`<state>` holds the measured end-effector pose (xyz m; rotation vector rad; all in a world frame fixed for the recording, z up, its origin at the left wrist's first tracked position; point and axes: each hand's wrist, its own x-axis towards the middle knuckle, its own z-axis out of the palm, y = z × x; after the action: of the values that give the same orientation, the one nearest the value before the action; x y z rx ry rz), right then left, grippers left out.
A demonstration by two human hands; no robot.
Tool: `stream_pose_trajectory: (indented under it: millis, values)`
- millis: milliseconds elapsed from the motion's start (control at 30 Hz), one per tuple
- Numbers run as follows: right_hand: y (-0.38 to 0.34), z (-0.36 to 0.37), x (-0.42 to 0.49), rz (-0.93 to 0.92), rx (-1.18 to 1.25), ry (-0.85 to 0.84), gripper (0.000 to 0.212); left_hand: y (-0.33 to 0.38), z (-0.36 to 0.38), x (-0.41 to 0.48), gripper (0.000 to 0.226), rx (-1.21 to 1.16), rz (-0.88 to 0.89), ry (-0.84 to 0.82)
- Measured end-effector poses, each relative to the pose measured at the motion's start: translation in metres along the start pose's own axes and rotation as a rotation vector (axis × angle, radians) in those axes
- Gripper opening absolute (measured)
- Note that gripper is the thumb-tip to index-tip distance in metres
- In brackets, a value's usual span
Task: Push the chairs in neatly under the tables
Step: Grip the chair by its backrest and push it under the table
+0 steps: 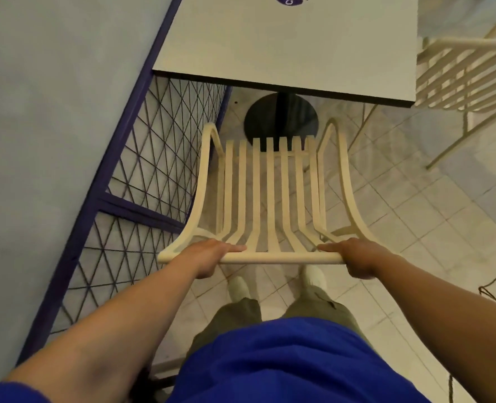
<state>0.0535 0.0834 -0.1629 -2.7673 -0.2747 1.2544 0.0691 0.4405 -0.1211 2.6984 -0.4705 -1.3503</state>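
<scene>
Between left hand [209,255] and right hand [354,257]: chair [267,199] top rail, both hands gripping it; seat ahead, short of table [299,45].

A cream slatted chair [270,193] of smooth, matt-painted bars faces a matt white table [284,42] with a dark edge band and glossy black pedestal base [281,116]. Beside them, a purple-painted wire mesh fence [142,158] stands on pale, lightly sheened floor tiles [400,213].
</scene>
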Motion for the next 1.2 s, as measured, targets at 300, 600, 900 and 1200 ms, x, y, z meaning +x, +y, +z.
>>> stream_pose_trajectory:
  millis: [300,600,900,1200]
  values:
    - [-0.059,0.008,0.010,0.060,0.073,0.009,0.082,-0.061,-0.024,0.004,0.099,0.101,0.067,-0.063]
    - [-0.083,0.011,0.008,0.099,0.073,0.026,0.080,-0.084,-0.023,0.004,0.101,0.121,0.102,-0.068]
    - [-0.090,0.010,0.006,0.114,0.128,0.009,0.079,-0.086,-0.019,0.007,0.096,0.120,0.121,-0.079]
    - [-0.092,0.003,0.008,-0.008,0.160,-0.005,0.056,-0.085,-0.017,0.008,0.094,0.099,0.064,-0.051]
